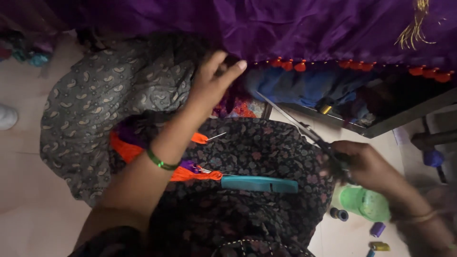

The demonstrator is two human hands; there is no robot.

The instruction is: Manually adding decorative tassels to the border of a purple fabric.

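Left hand (pixel 212 81): raised to the hem of the purple cloth (pixel 295 24), fingers loosely spread, the forefinger extended toward the row of orange tassels (pixel 288 64); the thumb and inner fingers appear to touch the cloth edge, though whether they pinch it cannot be told; a green bangle (pixel 161 163) sits on the wrist.

Right hand (pixel 364 164): closed around the handles of a pair of scissors (pixel 290 121); blades together or nearly so, slanting up and left toward the tasselled hem, tips short of it and not touching; the hand is blurred, so finger placement in the handles is unclear.

Purple cloth: hangs across the top of the view, its lower edge lined with orange tassels; a small gold tassel (pixel 416 26) shows at upper right.

On the lap, over dark floral fabric (pixel 266 152): a teal flat case (pixel 259 183), lying lengthwise; just left of it a bundle of orange thread (pixel 195 174) with needles (pixel 215 137) stuck through.

On the floor at right: a green plastic lid (pixel 364 202); near it several small thread spools (pixel 377 229); at left, a grey patterned garment (pixel 95 100) spread over the pale floor (pixel 28 190).
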